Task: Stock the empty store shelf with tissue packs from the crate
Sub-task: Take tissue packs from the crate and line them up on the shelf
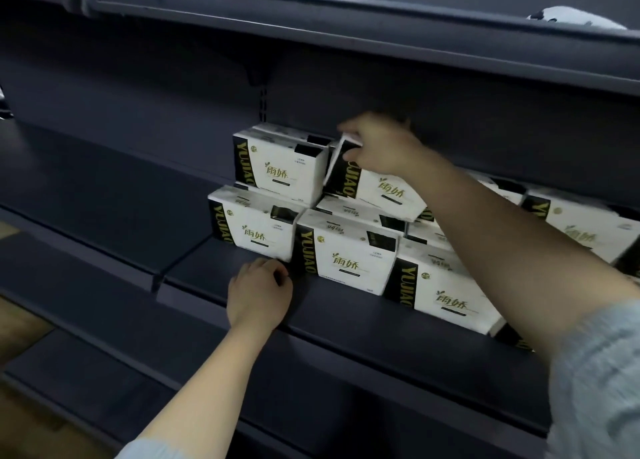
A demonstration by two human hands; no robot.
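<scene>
- Two hands are in view at a dark store shelf that carries white tissue packs with black-and-gold ends.
- Right hand: reaches to the upper layer of the stack. Fingers and thumb are curled round the top left corner of a tilted pack. This pack leans with its left end raised, and its lower edge rests on the packs beneath.
- Left hand: rests on the shelf board near the front edge, fingers curled under. The knuckles lie against the lower corners of the front packs. Whether the fingers pinch any wrapping cannot be determined from this view.
- Upper-left pack: upright, square to the front, just beside the tilted pack and touching it at the top.
- Lower-left pack: stands on the shelf board, directly below the upper-left pack and offset slightly left.
- Front centre pack: stands on the shelf board, touching the lower-left pack on one side.
- Front right pack: stands on the shelf board next to the front centre pack, partly hidden by the right forearm.
- Far-right pack: sits in the upper layer behind the right forearm.
- The left part of the shelf board holds no packs.
- Upper shelf: runs across the top of the view, above the stack.
- Both forearms are bare, with light sleeves at the lower edge of the view.
</scene>
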